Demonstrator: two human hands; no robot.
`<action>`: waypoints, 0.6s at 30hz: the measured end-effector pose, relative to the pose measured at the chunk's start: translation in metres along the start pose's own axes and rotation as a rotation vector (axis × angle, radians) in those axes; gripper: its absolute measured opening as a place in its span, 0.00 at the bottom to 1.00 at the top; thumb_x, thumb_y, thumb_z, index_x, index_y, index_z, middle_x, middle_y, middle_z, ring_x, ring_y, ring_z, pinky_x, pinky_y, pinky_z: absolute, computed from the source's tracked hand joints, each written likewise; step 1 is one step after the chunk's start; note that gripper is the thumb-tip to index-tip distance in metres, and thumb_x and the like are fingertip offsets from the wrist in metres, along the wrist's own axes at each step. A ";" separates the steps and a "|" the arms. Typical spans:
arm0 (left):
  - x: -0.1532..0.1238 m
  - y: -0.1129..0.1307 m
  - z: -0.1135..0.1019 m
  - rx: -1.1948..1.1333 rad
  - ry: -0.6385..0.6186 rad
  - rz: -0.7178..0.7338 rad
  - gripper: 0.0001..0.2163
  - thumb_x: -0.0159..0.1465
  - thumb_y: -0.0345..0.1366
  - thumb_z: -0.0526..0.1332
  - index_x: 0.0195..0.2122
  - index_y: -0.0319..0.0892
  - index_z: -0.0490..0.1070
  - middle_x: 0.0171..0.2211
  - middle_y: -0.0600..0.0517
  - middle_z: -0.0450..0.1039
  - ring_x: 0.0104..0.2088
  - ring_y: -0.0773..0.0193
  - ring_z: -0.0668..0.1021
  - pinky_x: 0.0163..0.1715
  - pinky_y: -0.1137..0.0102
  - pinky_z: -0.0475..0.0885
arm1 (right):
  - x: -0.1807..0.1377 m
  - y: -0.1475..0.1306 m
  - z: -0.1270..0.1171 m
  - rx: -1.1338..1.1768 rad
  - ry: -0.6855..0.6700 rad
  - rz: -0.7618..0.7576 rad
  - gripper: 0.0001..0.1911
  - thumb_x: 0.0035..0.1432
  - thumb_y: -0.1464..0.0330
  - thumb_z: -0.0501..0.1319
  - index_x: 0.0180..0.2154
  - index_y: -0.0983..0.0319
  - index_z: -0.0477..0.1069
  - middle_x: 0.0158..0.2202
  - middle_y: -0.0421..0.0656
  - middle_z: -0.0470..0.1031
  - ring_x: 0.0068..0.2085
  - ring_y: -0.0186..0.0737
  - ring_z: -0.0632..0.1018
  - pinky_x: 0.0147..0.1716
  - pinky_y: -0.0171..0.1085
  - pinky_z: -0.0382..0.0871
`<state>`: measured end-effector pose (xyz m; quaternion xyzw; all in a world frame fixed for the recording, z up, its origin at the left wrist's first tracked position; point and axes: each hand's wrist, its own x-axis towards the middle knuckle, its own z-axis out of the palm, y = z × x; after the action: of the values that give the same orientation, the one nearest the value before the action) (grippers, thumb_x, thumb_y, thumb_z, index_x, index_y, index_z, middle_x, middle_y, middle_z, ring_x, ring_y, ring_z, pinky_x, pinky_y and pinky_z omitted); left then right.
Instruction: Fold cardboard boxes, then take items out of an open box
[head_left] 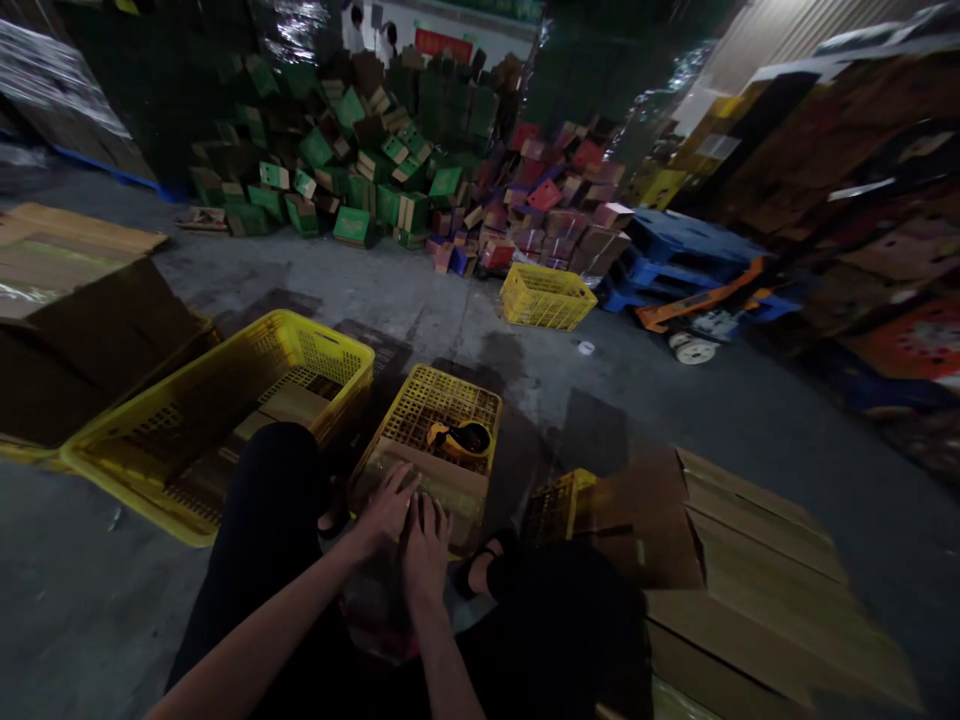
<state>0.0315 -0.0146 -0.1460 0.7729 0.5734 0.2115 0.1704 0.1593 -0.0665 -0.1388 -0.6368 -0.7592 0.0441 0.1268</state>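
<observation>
Between my knees stands an upturned yellow plastic crate (442,395) with a lattice surface. A flat piece of brown cardboard (454,480) lies across its near part, with a shiny strip on it that looks like tape. My left hand (390,503) rests on the cardboard with its fingers stretched out. Close beside it, my right hand (425,535) also presses on the cardboard, fingers extended and slightly apart. Just beyond the cardboard, a yellow-and-black tool (461,438), apparently a tape dispenser, lies on the crate. Neither hand touches it.
A large yellow crate (352,365) holding cardboard stands left, near a cardboard box (82,350). Flattened cardboard (757,560) lies right. Farther off are another yellow crate (547,298), an orange pallet jack (697,305), blue pallets (690,240) and heaped green boxes (352,225).
</observation>
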 end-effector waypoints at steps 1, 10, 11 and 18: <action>0.002 -0.002 0.000 -0.001 -0.009 0.011 0.22 0.69 0.31 0.51 0.62 0.45 0.69 0.67 0.45 0.62 0.69 0.53 0.59 0.64 0.55 0.63 | 0.001 -0.001 0.000 0.000 0.008 0.004 0.28 0.65 0.75 0.50 0.65 0.59 0.64 0.64 0.50 0.68 0.64 0.54 0.66 0.65 0.59 0.52; 0.011 -0.014 -0.001 0.073 0.145 -0.153 0.24 0.71 0.39 0.51 0.67 0.41 0.62 0.70 0.41 0.54 0.70 0.47 0.58 0.65 0.52 0.59 | -0.002 0.000 -0.005 -0.020 0.038 -0.028 0.30 0.63 0.76 0.52 0.66 0.59 0.62 0.63 0.51 0.68 0.62 0.52 0.67 0.65 0.59 0.52; 0.011 -0.017 -0.003 0.082 0.159 -0.172 0.25 0.71 0.40 0.51 0.68 0.39 0.61 0.71 0.40 0.53 0.69 0.47 0.58 0.65 0.52 0.59 | -0.002 0.000 -0.005 -0.021 0.035 -0.030 0.31 0.63 0.77 0.51 0.66 0.59 0.61 0.64 0.51 0.68 0.62 0.52 0.66 0.65 0.59 0.52; -0.018 -0.031 -0.005 0.142 0.200 -0.271 0.26 0.72 0.38 0.47 0.70 0.36 0.54 0.70 0.37 0.53 0.68 0.49 0.62 0.64 0.56 0.61 | -0.002 -0.010 -0.011 0.041 0.057 0.028 0.29 0.64 0.76 0.50 0.66 0.60 0.62 0.63 0.50 0.69 0.62 0.55 0.67 0.65 0.61 0.50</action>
<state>-0.0014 -0.0230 -0.1599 0.6740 0.6997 0.2214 0.0844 0.1523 -0.0711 -0.1265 -0.6456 -0.7453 0.0431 0.1605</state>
